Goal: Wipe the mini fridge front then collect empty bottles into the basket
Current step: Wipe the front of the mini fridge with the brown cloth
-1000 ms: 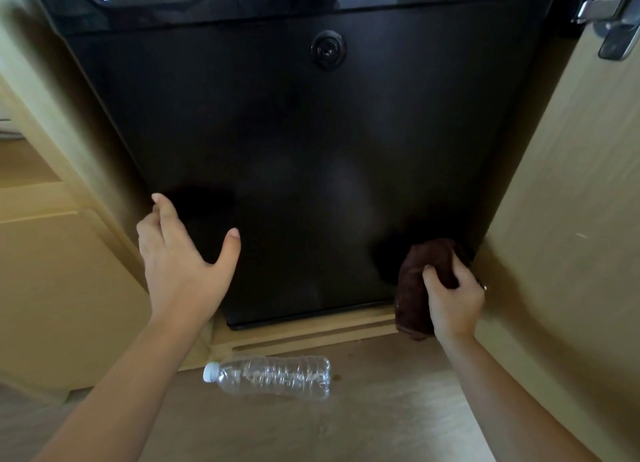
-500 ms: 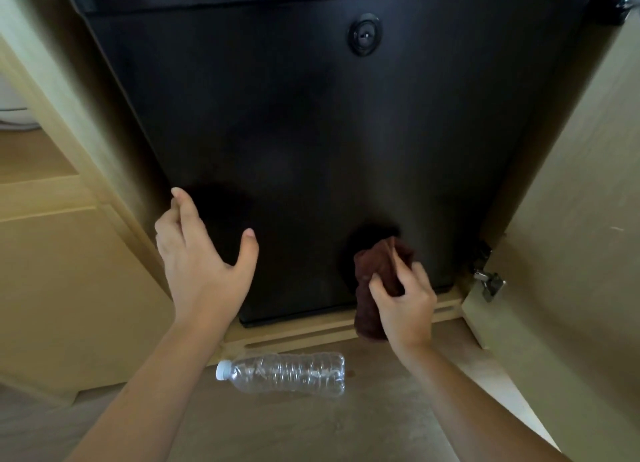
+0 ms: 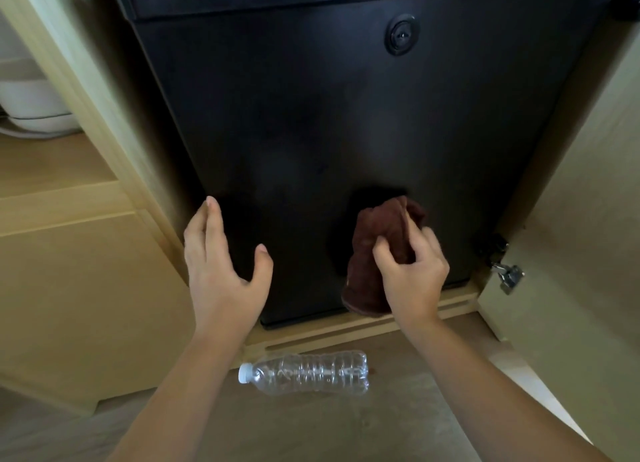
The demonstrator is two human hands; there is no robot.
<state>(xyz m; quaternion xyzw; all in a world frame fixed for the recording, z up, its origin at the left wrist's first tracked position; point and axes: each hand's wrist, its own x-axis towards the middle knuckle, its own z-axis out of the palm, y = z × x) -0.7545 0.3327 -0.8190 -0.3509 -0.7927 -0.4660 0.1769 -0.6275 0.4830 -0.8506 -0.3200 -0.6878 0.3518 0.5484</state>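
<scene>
**Wiping low on the fridge front, one bottle waiting on the floor**

At the far left a shelf (image 3: 52,170) carries a white item (image 3: 34,104), too cropped to name. Next comes the cabinet side (image 3: 114,122), a pale wooden panel running close along the fridge's left edge. The left hand (image 3: 221,271) is held up by the lower left corner of the door. Its grip is wide open, fingers straight and thumb spread, holding nothing. Whether the fingertips touch the door cannot be told.

The black fridge front (image 3: 329,115) fills the middle, with a round lock (image 3: 401,34) high up and to the right. Low on the door, right of centre, the right hand (image 3: 412,271) has its grip closed round a bunched brown cloth (image 3: 374,253) and holds it against the surface. Nearer the person, a clear bottle (image 3: 304,371) with a white cap lies on its side on the floor (image 3: 311,434), just in front of the wooden ledge (image 3: 363,330) under the fridge. Further right, a metal hinge (image 3: 507,278) sits at the foot of the open cabinet door (image 3: 588,201).

The step in hand looks to be the wipe, down at the bottom of the door. The next move probably calls for drawing the cloth along the bottom strip, then freeing a hand for the bottle. No basket is in view, so it would have to be found first.

Room is tight at both sides: the cabinet side hugs the left edge and the hinge juts out on the right. The floor in front gives open reach.
</scene>
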